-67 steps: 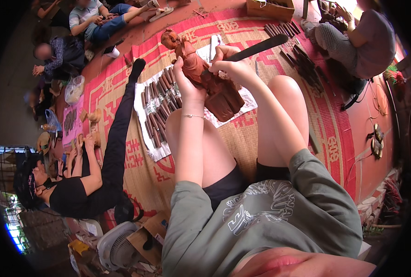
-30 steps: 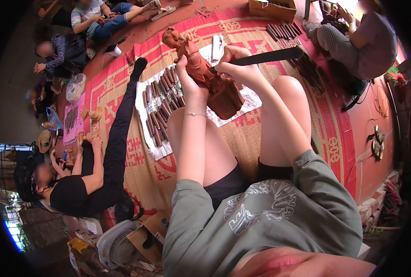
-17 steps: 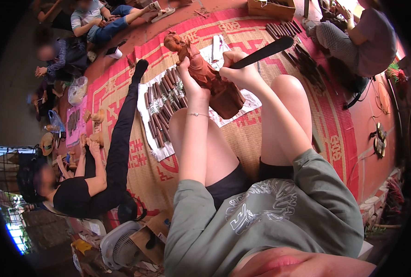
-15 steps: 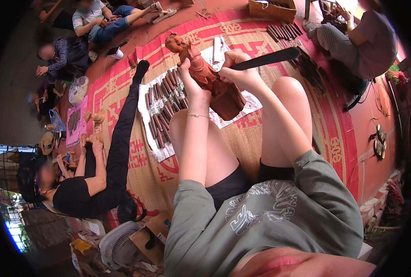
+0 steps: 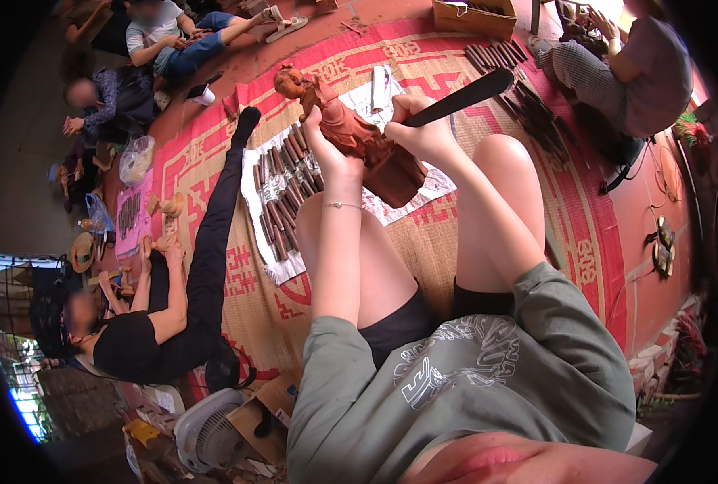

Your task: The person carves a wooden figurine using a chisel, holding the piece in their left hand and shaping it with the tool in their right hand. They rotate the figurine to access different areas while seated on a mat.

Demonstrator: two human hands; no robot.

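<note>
My left hand [image 5: 332, 149] is closed around the side of a reddish-brown carved wooden figurine [image 5: 357, 133], which tilts with its head to the upper left and its block base toward my knees. My right hand [image 5: 423, 129] grips a long, dark carving tool [image 5: 472, 97] against the figurine's lower right side. The tool's broad outer part points to the upper right; its working end is hidden by my fingers and the wood. Beneath the figurine lies a white cloth [image 5: 254, 206] with rows of wood-handled carving tools [image 5: 282, 189].
A patterned red and straw mat [image 5: 254, 298] spreads under me. More dark tools [image 5: 536, 121] lie at the right, near a seated person [image 5: 649, 81]. Another person in black [image 5: 145, 339] sits at my left with a leg stretched along the mat. A wooden box [image 5: 476, 20] stands at the far edge.
The figurine's head has shifted a little to the left and down. The outer end of the carving tool has swung slightly upward. Both hands keep their grip.
</note>
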